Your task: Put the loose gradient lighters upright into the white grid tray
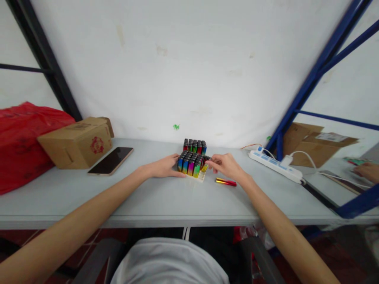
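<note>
Several shiny multicoloured lighters (190,166) with black tops stand upright in rows in a pale tray (201,177). My left hand (166,166) is closed around the tray's left side, with the thumb along its front edge. At the right end of the rows, my right hand (224,165) pinches a yellow lighter (204,168) that leans out of line with the others. The fingertips cover part of its top. Just below my right hand lies a shiny red-and-gold stick-shaped piece (226,182), not touched by either hand.
Behind the tray, against the wall, stands another block of lighters (194,146). A phone (111,161), a cardboard box (77,142) and a red bag (26,144) are at left. To the right are a white power strip (275,165), blue rack posts (314,79) and another person's hand (367,172).
</note>
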Available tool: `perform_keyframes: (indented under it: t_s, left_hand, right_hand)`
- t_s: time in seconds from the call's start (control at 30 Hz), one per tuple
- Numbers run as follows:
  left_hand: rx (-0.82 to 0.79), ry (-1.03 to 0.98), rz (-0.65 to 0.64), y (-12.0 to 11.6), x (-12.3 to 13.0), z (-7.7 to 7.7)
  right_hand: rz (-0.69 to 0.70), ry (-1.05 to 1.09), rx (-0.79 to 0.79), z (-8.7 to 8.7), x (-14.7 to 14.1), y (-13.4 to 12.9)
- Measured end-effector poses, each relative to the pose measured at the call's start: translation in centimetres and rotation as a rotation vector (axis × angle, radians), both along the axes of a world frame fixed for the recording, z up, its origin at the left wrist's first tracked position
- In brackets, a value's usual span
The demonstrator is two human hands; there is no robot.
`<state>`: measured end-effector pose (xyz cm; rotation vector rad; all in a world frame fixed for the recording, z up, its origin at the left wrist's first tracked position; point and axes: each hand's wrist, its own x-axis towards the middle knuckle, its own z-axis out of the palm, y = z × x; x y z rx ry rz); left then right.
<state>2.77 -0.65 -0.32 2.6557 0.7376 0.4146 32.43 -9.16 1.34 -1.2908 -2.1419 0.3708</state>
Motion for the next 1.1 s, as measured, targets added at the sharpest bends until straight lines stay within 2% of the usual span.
perform_keyframes:
  t_s: [0.17, 0.33, 0.4, 0.47, 0.6, 0.7, 0.77, 0.93, 1.1]
  left_hand:
    - [-0.005, -0.002, -0.004, -0.1, -0.1, 0.1]
    - [-0.005, -0.014, 0.002, 0.0, 0.0, -0.1]
    - [-0.005, -0.015, -0.008, 0.0, 0.0, -0.1]
    - [-0.006, -0.010, -0.015, 0.0, 0.0, 0.0]
    - [-0.015, 0.001, 0.002, -0.1, 0.0, 0.1]
    - [-0.019, -0.001, 0.010, -0.1, 0.0, 0.1]
    - [-0.017, -0.005, 0.009, -0.1, 0.1, 0.1]
    - [0.004, -0.006, -0.017, -0.2, 0.1, 0.2]
    - [-0.004, -0.012, -0.018, -0.2, 0.0, 0.3]
  right_hand:
    - [-0.030, -0.086, 0.030, 0.0, 0.1, 0.2]
    - [-0.004, -0.117, 0.071, -0.2, -0.5, 0.8]
    - [0.006, -0.103, 0.033, 0.1, 0.0, 0.7]
    - [0.027, -0.094, -0.085, 0.5, 1.1, 0.4]
    - [0.134, -0.099, -0.489, 1.0, 4.6, -0.3]
    - [0.169, -0.135, -0.628, 1.0, 6.4, -0.3]
    - [0.136, -0.154, -0.599, 0.8, 7.0, 0.0]
    - [-0.076, -0.171, -0.360, 0.3, 7.5, 0.8]
    - [-0.176, -0.136, -0.163, 0.0, 6.8, 1.3]
